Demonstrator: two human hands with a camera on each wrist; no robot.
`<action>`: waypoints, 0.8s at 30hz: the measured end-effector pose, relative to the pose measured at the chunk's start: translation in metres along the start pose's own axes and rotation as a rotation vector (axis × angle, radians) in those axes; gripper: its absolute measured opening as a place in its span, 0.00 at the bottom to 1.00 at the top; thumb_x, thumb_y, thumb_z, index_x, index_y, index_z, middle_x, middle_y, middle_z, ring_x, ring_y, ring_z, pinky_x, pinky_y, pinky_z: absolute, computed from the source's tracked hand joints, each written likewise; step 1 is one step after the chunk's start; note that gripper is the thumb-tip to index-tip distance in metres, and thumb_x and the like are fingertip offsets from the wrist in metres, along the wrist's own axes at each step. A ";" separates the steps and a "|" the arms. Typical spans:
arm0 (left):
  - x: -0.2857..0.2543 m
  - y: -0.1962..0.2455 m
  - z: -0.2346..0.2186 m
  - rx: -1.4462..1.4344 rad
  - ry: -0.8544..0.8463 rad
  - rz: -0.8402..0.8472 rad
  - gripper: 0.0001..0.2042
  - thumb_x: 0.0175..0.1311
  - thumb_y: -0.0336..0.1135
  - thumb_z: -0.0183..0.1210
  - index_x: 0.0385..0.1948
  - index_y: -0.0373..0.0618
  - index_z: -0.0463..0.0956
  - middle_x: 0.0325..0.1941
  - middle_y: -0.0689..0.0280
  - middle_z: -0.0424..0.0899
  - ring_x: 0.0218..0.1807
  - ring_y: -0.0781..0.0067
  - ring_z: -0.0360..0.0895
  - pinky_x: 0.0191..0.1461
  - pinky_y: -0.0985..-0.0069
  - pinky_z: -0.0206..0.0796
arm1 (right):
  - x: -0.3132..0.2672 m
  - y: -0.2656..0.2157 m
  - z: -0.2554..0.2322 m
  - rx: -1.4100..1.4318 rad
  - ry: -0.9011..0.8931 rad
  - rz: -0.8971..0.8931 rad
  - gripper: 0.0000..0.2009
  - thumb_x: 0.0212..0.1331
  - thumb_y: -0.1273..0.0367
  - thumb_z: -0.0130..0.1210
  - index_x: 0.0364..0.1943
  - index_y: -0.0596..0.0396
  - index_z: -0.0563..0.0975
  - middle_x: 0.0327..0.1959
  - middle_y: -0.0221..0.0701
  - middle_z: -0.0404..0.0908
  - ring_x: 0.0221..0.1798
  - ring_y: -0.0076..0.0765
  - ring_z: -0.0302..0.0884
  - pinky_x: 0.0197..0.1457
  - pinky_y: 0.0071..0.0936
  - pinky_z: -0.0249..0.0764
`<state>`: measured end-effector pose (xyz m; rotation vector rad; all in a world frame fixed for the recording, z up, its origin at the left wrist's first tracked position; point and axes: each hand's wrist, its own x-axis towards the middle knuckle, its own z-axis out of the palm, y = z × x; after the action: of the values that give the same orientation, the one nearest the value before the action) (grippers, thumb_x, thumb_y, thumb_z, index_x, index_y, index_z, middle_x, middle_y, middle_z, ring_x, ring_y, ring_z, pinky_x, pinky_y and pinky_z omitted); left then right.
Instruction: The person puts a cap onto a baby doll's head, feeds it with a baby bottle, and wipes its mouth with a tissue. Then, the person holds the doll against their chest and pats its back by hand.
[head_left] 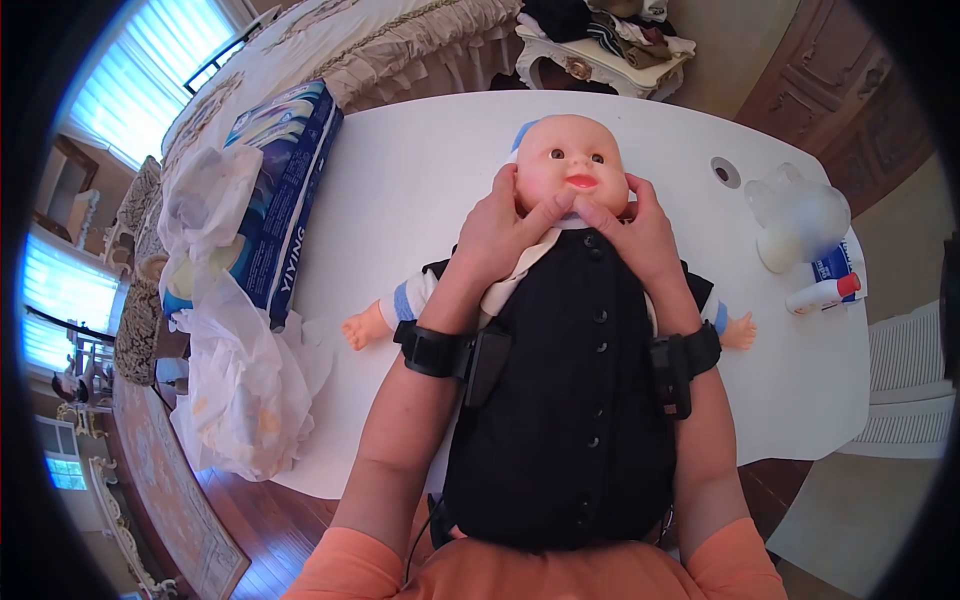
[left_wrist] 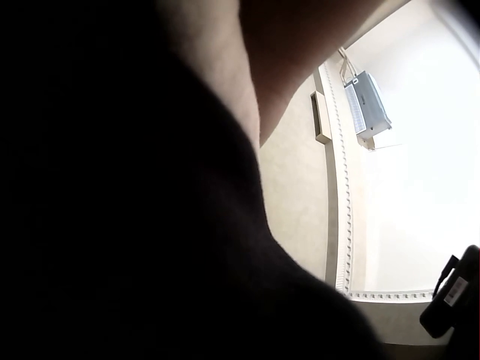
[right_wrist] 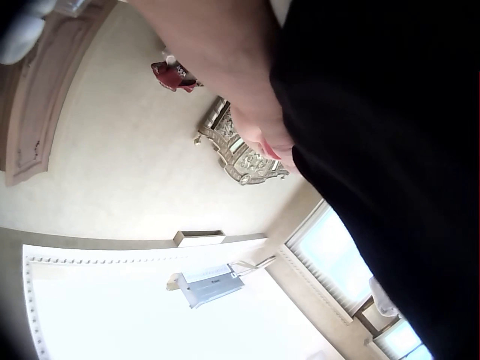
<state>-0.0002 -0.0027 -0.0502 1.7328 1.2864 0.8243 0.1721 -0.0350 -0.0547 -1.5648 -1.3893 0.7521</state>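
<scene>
A baby doll (head_left: 570, 160) lies face up on the white table (head_left: 400, 170), its head toward the far side. A black garment (head_left: 560, 390) with a row of buttons covers its body; white sleeves with blue cuffs show at both arms. My left hand (head_left: 505, 230) holds one side of the head and neck, the thumb under the chin. On the other side, my right hand (head_left: 645, 235) mirrors it, thumbtips close together at the chin. A cream-coloured cloth edge (head_left: 520, 270) shows beside the left thumb. Dark cloth (left_wrist: 150, 225) fills much of the left wrist view.
At the left stands a blue YIYING package (head_left: 300, 210), with crumpled white plastic bags (head_left: 245, 390) in front of it. On the right are a translucent rounded object (head_left: 800, 220), a white tube with a red cap (head_left: 825, 294) and a round grey ring (head_left: 725, 172).
</scene>
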 end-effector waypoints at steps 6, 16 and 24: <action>0.001 -0.005 0.001 -0.019 0.007 0.095 0.40 0.49 0.62 0.51 0.50 0.30 0.57 0.32 0.51 0.77 0.36 0.58 0.76 0.39 0.72 0.65 | 0.000 -0.003 0.003 -0.105 0.041 0.021 0.43 0.36 0.39 0.54 0.50 0.61 0.63 0.39 0.45 0.75 0.44 0.44 0.74 0.47 0.31 0.68; -0.004 -0.006 -0.006 -0.551 -0.046 0.000 0.32 0.52 0.39 0.60 0.54 0.29 0.56 0.35 0.55 0.77 0.36 0.74 0.74 0.39 0.82 0.67 | 0.001 0.013 0.001 0.076 0.006 -0.125 0.32 0.54 0.48 0.44 0.53 0.63 0.63 0.41 0.43 0.75 0.45 0.42 0.73 0.47 0.29 0.67; 0.001 -0.022 -0.011 -0.717 -0.070 -0.134 0.26 0.54 0.34 0.58 0.53 0.31 0.59 0.42 0.56 0.75 0.41 0.74 0.73 0.46 0.81 0.67 | 0.004 0.023 0.002 0.087 0.098 -0.120 0.21 0.64 0.61 0.33 0.51 0.65 0.66 0.44 0.38 0.74 0.46 0.28 0.70 0.51 0.22 0.64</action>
<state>-0.0187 0.0044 -0.0641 1.0807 0.8889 0.9826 0.1807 -0.0305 -0.0755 -1.4191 -1.3479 0.6457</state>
